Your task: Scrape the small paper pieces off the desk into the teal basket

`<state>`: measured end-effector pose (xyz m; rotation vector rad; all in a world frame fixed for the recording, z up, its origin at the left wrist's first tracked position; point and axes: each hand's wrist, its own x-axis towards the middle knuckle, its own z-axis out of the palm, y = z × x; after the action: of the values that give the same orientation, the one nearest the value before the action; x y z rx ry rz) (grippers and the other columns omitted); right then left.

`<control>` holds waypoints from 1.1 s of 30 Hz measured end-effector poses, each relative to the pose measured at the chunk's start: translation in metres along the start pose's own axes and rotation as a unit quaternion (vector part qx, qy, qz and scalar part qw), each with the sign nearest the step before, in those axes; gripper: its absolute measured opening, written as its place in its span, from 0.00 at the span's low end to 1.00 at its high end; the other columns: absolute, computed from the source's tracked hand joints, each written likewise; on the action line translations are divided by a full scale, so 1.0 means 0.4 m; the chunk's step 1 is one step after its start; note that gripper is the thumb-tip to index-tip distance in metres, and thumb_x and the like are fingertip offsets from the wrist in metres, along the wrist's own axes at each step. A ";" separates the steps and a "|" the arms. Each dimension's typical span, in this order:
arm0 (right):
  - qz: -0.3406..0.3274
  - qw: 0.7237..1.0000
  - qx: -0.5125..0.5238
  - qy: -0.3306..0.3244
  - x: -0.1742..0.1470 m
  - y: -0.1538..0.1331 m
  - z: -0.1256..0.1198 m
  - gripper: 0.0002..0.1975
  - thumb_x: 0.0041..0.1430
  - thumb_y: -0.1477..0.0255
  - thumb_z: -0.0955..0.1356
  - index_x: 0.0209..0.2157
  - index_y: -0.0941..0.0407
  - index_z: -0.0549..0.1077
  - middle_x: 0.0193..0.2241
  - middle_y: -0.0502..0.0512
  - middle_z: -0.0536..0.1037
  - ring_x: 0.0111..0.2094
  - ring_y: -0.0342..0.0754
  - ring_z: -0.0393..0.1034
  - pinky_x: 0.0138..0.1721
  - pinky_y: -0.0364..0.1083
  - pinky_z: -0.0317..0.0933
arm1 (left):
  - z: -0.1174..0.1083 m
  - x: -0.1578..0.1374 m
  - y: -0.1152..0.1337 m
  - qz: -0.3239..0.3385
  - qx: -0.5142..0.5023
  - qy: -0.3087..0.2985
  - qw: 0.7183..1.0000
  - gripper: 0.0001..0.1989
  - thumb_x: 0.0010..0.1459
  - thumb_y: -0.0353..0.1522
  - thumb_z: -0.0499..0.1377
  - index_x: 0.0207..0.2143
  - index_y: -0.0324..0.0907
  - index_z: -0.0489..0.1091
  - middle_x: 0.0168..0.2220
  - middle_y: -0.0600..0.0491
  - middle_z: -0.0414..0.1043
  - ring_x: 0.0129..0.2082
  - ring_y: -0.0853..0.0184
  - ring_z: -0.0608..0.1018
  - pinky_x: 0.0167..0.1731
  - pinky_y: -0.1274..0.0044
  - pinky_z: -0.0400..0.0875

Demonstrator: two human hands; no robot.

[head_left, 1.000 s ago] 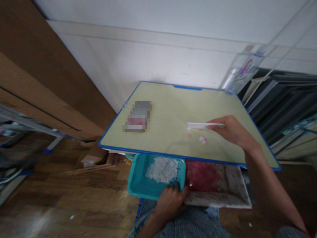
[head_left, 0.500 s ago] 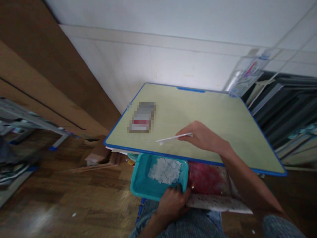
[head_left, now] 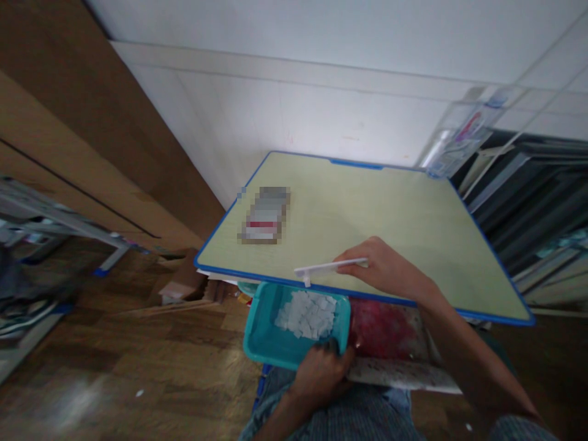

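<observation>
My right hand [head_left: 386, 269] is closed on a thin, flat white strip [head_left: 316, 268], held level near the front edge of the tabletop [head_left: 390, 208]. Just under the strip's left end, at the blue table edge, is a small white piece [head_left: 307, 280]. Below that edge is a teal plastic basin [head_left: 271, 350] with a heap of small white flat pieces [head_left: 305, 313] inside. My left hand [head_left: 324, 370] is wrapped round the basin's near right corner; part of its fingers is hidden.
A pixelated rectangular object [head_left: 265, 215] lies on the table's left side. A clear plastic bottle [head_left: 463, 138] stands at the back right corner. Dark panels [head_left: 528, 184] lean at the right. Beside the basin is a red-stained surface [head_left: 386, 327]; cardboard [head_left: 184, 282] lies on the floor.
My right hand has moved toward me with the white strip, and the small white piece has come from the tabletop to its front edge. My left hand stays at the basin.
</observation>
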<state>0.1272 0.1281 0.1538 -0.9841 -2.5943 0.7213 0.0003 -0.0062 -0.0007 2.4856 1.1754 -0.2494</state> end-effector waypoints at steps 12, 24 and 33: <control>0.050 0.993 0.057 0.086 -0.047 0.015 -0.033 0.11 0.53 0.69 0.62 0.29 0.57 0.74 0.24 0.51 0.76 0.23 0.40 0.67 0.24 0.39 0.57 | -0.005 -0.001 0.000 -0.010 -0.009 -0.014 1.000 0.28 0.52 0.40 0.52 0.53 0.43 0.46 0.36 0.45 0.63 0.33 0.58 0.69 0.28 0.69 0.63; 0.075 0.987 0.059 0.131 -0.090 0.014 -0.005 0.09 0.51 0.71 0.63 0.30 0.55 0.75 0.26 0.51 0.77 0.24 0.42 0.69 0.26 0.40 0.59 | 0.004 0.000 -0.002 0.001 0.008 0.006 1.000 0.27 0.51 0.41 0.52 0.52 0.43 0.48 0.34 0.45 0.64 0.31 0.57 0.69 0.26 0.70 0.63; 0.145 0.963 0.001 0.228 -0.136 0.104 -0.068 0.12 0.49 0.67 0.64 0.31 0.58 0.75 0.29 0.55 0.77 0.26 0.48 0.70 0.25 0.42 0.61 | -0.003 0.000 0.000 -0.009 -0.001 -0.020 1.000 0.25 0.53 0.42 0.49 0.52 0.43 0.48 0.36 0.44 0.62 0.33 0.59 0.69 0.29 0.70 0.63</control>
<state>0.2006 0.1276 0.1500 -1.3636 -2.0765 0.4874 0.0005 -0.0056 0.0005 2.4573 1.1813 -0.3015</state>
